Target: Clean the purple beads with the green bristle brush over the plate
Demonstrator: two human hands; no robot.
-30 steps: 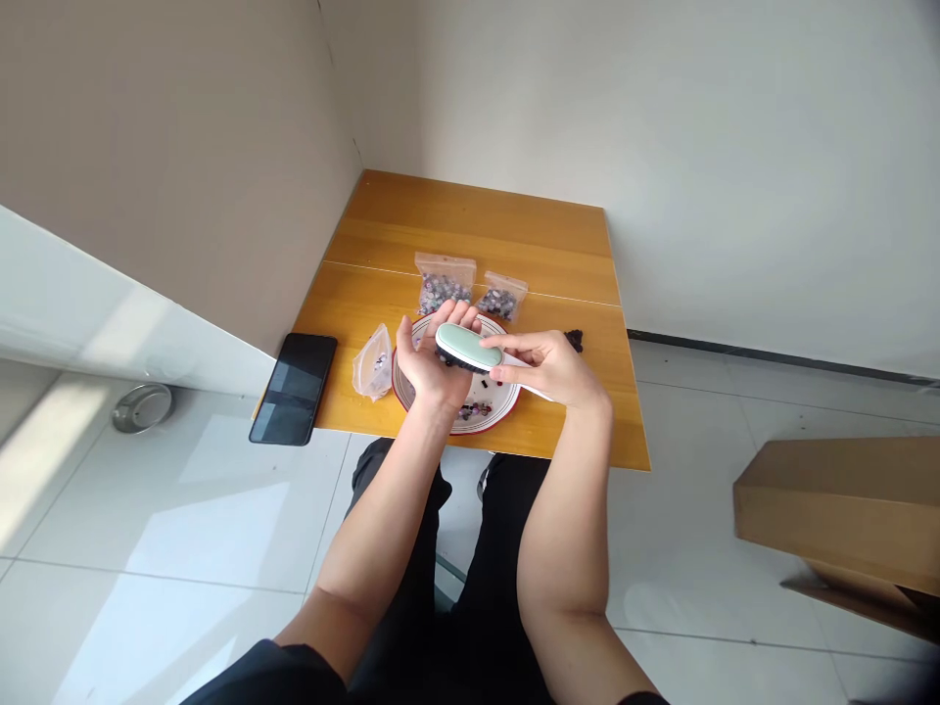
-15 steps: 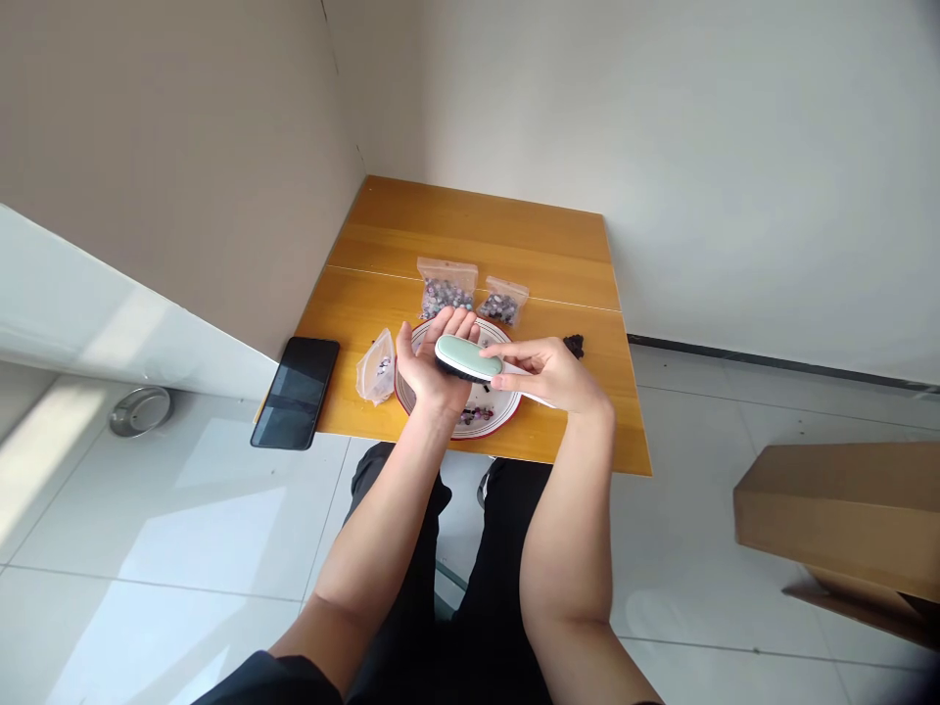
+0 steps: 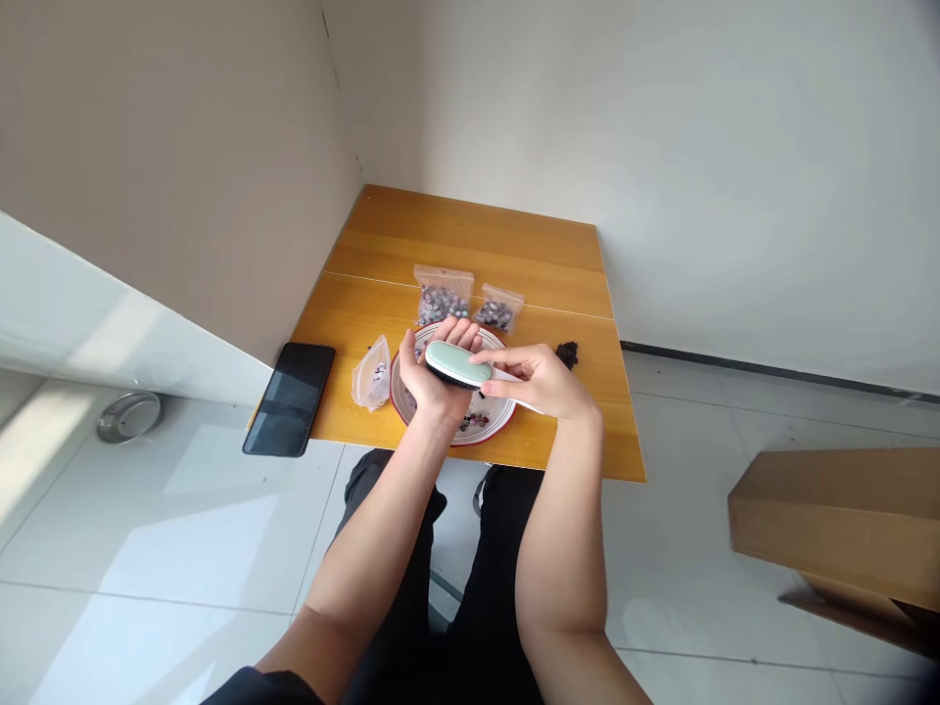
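Palm up, my left hand point(image 3: 432, 394) is spread above the plate, with nothing gripped. My right hand point(image 3: 552, 384) grasps a brush point(image 3: 458, 363) by its white handle. The brush has a pale green oval back and dark bristles, which face down toward my left palm. The head covers most of that palm; whether the bristles touch skin is hard to see. Under both hands sits a white plate point(image 3: 501, 419) with a red rim, partly hidden. Small mixed beads point(image 3: 474, 422) lie on it.
Two zip bags of beads, a larger one point(image 3: 444, 296) and a smaller one point(image 3: 499, 309), lie behind the plate. An opened bag point(image 3: 372, 374) and a phone point(image 3: 289, 399) are at left, a dark clump point(image 3: 567, 353) at right. A cardboard box point(image 3: 837, 509) and metal bowl point(image 3: 130, 417) are on the floor.
The brush head has shifted slightly left and toward my left wrist, moved by my right hand. My left hand stays spread beneath it. The whole view has shifted a little.
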